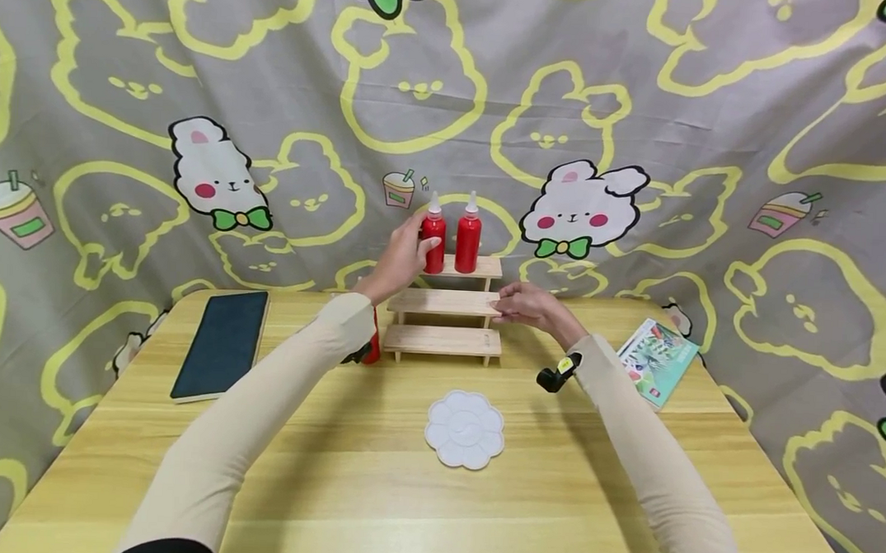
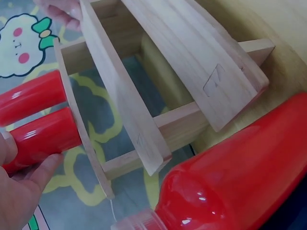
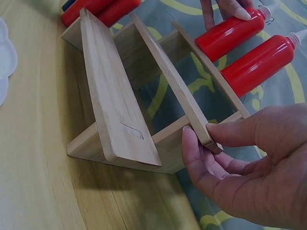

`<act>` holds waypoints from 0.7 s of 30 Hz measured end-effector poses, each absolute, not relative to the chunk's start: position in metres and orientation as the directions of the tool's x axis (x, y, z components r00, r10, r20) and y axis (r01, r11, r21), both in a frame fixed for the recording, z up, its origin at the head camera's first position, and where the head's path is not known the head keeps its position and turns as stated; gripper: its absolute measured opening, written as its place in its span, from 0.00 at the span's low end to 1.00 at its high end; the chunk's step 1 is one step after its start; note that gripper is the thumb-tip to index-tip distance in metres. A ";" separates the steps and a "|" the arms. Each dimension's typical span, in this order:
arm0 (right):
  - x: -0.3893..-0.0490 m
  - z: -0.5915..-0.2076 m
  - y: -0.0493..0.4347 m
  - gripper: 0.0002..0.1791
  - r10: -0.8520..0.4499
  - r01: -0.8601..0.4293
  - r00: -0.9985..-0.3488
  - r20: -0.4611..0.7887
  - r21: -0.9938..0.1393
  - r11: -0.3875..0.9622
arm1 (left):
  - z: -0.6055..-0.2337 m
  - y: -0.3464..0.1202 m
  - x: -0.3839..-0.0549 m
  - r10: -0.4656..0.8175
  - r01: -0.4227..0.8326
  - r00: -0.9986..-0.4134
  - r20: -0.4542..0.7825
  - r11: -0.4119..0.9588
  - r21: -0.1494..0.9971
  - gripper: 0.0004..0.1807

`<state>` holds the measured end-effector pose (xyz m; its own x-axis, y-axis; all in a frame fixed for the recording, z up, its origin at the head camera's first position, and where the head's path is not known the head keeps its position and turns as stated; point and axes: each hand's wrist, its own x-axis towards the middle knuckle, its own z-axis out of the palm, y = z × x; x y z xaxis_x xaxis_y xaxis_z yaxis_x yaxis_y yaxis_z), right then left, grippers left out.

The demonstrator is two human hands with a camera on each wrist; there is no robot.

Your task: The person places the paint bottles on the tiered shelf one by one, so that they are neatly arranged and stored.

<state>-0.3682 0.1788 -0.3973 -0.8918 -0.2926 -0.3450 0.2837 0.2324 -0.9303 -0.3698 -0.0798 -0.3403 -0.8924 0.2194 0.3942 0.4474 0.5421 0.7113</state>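
Note:
A three-step wooden rack (image 1: 443,340) stands at the back of the table. Two red squeeze bottles with white pointed caps are upright on its top step. My left hand (image 1: 402,258) grips the left bottle (image 1: 434,251), thumb and fingers around its body; the right bottle (image 1: 468,246) stands close beside it. With thumb and fingers, my right hand (image 3: 254,163) pinches the right end of the middle step (image 3: 180,84). More red bottles lie or stand left of the rack, one of them large in the left wrist view (image 2: 240,167), partly hidden by my left arm in the head view.
A white flower-shaped palette (image 1: 464,430) lies on the table in front of the rack. At the left is a dark flat board or book (image 1: 220,345); at the right, a colourful booklet (image 1: 658,362). A patterned curtain (image 1: 436,86) hangs behind the table.

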 end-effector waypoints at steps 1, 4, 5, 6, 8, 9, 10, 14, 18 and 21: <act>-0.368 -0.397 0.178 0.26 -0.293 0.285 -0.891 -0.346 -0.930 0.231 | -0.340 -0.080 -0.370 0.219 0.448 -0.892 0.395 0.546 0.708 0.32; -0.368 -0.398 0.177 0.24 -0.292 0.290 -0.890 -0.349 -0.929 0.229 | -0.340 -0.080 -0.373 0.216 0.448 -0.892 0.398 0.553 0.703 0.32; -0.368 -0.398 0.176 0.23 -0.291 0.291 -0.890 -0.351 -0.929 0.230 | -0.340 -0.080 -0.374 0.216 0.448 -0.892 0.398 0.554 0.702 0.32; -0.368 -0.398 0.176 0.22 -0.290 0.292 -0.889 -0.353 -0.928 0.232 | -0.340 -0.080 -0.375 0.215 0.449 -0.891 0.401 0.555 0.700 0.32; -0.368 -0.399 0.177 0.22 -0.291 0.290 -0.889 -0.354 -0.926 0.240 | -0.341 -0.080 -0.376 0.213 0.450 -0.890 0.403 0.553 0.701 0.32; -0.368 -0.398 0.177 0.22 -0.287 0.292 -0.889 -0.356 -0.925 0.242 | -0.340 -0.079 -0.376 0.213 0.451 -0.890 0.404 0.552 0.701 0.32; -0.367 -0.398 0.177 0.23 -0.287 0.290 -0.890 -0.354 -0.926 0.242 | -0.340 -0.079 -0.376 0.213 0.451 -0.890 0.404 0.552 0.702 0.31; -0.367 -0.397 0.178 0.24 -0.285 0.287 -0.892 -0.351 -0.927 0.243 | -0.339 -0.079 -0.376 0.210 0.445 -0.892 0.400 0.556 0.702 0.31; -0.367 -0.396 0.177 0.25 -0.284 0.295 -0.889 -0.358 -0.925 0.241 | -0.335 -0.079 -0.373 0.215 0.424 -0.904 0.370 0.565 0.708 0.32; -0.367 -0.396 0.177 0.26 -0.279 0.301 -0.889 -0.362 -0.923 0.240 | -0.333 -0.081 -0.369 0.222 0.412 -0.911 0.349 0.565 0.715 0.35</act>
